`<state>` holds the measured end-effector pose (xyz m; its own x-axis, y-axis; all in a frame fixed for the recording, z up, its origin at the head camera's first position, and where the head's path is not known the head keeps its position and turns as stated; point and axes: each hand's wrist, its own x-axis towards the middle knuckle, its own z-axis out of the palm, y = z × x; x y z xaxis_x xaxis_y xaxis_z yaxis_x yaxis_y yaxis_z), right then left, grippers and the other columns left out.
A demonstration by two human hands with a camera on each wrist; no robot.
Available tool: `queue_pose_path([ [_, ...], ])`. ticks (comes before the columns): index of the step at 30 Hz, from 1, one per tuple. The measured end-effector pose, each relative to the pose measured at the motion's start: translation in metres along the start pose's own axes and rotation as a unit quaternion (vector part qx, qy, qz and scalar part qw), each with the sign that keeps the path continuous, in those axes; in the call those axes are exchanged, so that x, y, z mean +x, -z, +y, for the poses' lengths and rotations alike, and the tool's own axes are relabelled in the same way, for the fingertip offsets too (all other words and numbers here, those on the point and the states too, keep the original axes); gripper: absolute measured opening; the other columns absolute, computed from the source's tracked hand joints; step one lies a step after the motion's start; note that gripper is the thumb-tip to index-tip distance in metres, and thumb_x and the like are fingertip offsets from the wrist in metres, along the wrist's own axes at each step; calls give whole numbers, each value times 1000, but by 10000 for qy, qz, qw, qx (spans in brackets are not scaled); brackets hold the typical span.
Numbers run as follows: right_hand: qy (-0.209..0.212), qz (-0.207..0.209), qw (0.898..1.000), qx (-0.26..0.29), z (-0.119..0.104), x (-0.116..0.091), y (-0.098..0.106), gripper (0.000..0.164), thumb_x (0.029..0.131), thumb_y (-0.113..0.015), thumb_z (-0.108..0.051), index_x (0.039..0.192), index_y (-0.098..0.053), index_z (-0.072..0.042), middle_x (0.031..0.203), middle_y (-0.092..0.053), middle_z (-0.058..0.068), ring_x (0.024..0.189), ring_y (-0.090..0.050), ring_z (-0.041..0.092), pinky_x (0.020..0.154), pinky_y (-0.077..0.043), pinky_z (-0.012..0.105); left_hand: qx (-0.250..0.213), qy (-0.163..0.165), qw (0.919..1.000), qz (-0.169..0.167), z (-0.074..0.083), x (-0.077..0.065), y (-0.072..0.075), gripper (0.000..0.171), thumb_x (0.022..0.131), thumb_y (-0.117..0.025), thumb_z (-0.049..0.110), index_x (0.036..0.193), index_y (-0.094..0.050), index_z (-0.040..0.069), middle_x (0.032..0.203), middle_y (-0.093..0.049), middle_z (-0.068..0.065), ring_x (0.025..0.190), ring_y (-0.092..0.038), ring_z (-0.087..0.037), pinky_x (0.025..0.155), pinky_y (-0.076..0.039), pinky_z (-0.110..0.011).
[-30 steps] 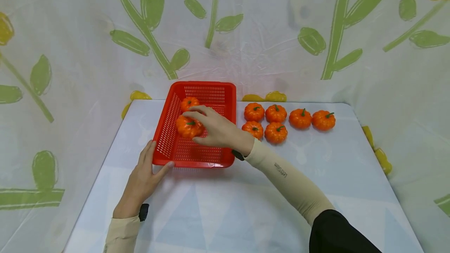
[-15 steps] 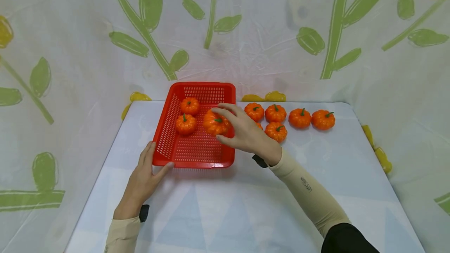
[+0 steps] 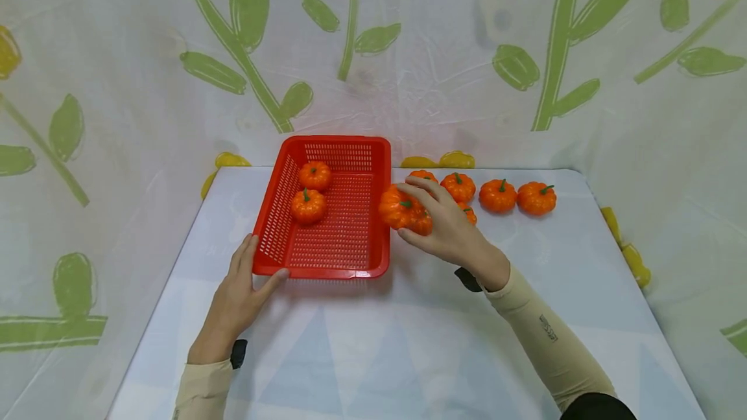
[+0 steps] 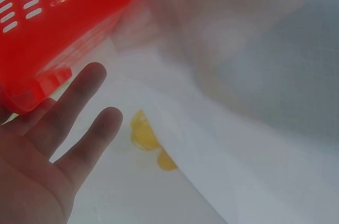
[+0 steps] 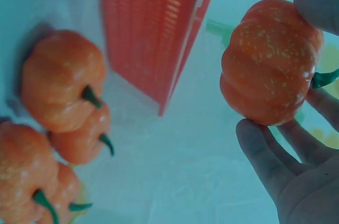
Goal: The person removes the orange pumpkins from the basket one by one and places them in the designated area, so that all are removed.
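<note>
Two pumpkins (image 3: 308, 207) sat in the red basket (image 3: 327, 273), and the held pumpkin (image 3: 395, 207) was up by its R rim, R hand (image 3: 448, 229) pinching it, thumb vs. fingertips. L hand (image 3: 236, 300) lay w/ fingers straight at the near-L corner. Handling, est.: prob. light, stiff, not v. fragile; glossy skin maybe a bit slippery. Best hold looked to be round the ribbed sides, approx. mid-height, not the thin green stem (image 5: 324, 79)!

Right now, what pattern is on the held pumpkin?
Pale yellowish speckles on orange; the pumpkin shows best in the right wrist view.
</note>
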<state>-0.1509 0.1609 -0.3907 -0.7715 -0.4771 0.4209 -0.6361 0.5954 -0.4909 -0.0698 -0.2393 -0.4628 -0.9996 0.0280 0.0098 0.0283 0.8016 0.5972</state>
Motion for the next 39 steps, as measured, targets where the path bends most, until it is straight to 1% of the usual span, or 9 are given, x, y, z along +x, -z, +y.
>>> queue_pose_path([
  [6,-208,103,9997,54,8,-19,4,72,84,-83,-29,148,-51,-19,151,-45,7,136,-43,26,103,-48,51,0,22,10000,7,0,0,0,105,93,-63,62,165,-3,16,168,-10,-14,141,-34,-47,101,-40,-70],
  [9,-387,18,9992,45,11,-29,2,71,85,-83,-30,148,-51,-20,153,-43,6,136,-43,27,102,-48,53,-33,34,10000,-12,0,-1,-1,105,93,-63,62,165,-3,15,168,-10,-14,141,-34,-47,101,-40,-70],
  [12,-471,-54,9989,52,17,-38,-2,72,85,-83,-29,148,-51,-19,152,-43,6,136,-43,28,102,-49,53,-40,18,10000,-16,0,-1,-1,104,93,-63,61,165,-3,14,168,-10,-15,141,-34,-48,102,-40,-70],
  [17,-415,-206,9989,26,25,-51,-12,74,83,-85,-27,148,-52,-16,151,-44,8,134,-44,30,99,-52,50,-31,30,10000,-6,1,-1,-1,104,93,-63,61,165,-3,15,168,-10,-14,141,-34,-47,102,-40,-70],
  [22,-406,-420,9983,9,32,-62,-23,74,81,-87,-23,146,-52,-14,149,-46,12,134,-44,30,102,-50,51,-11,58,10000,-14,1,0,-1,105,93,-63,62,165,-3,15,169,-9,-14,141,-34,-47,101,-40,-69],
  [25,-484,-606,9970,32,34,-67,-29,75,80,-87,-21,146,-53,-13,148,-47,14,134,-45,31,103,-49,51,-16,36,10000,2,0,0,-1,105,92,-63,62,165,-3,15,168,-9,-14,142,-34,-47,101,-41,-69],
  [33,-830,-1043,9911,-19,36,-71,-42,74,79,-88,-25,144,-54,-15,145,-48,10,130,-48,31,100,-51,49,-56,-28,10000,38,-1,2,-1,104,93,-64,61,165,-3,16,169,-9,-14,142,-33,-46,102,-40,-70],
  [36,-865,-1123,9899,-56,37,-72,-46,75,79,-89,-25,144,-54,-16,144,-49,9,130,-49,31,99,-53,49,-40,-10,10000,17,-1,2,-1,105,93,-64,61,165,-3,16,169,-9,-14,142,-33,-46,101,-40,-69],
  [39,-794,-1138,9902,-148,37,-72,-50,75,78,-89,-27,144,-55,-16,142,-50,9,127,-50,29,98,-53,48,-56,-12,10000,12,-1,2,-2,105,92,-64,61,165,-4,16,168,-10,-14,142,-33,-46,102,-40,-69],
])
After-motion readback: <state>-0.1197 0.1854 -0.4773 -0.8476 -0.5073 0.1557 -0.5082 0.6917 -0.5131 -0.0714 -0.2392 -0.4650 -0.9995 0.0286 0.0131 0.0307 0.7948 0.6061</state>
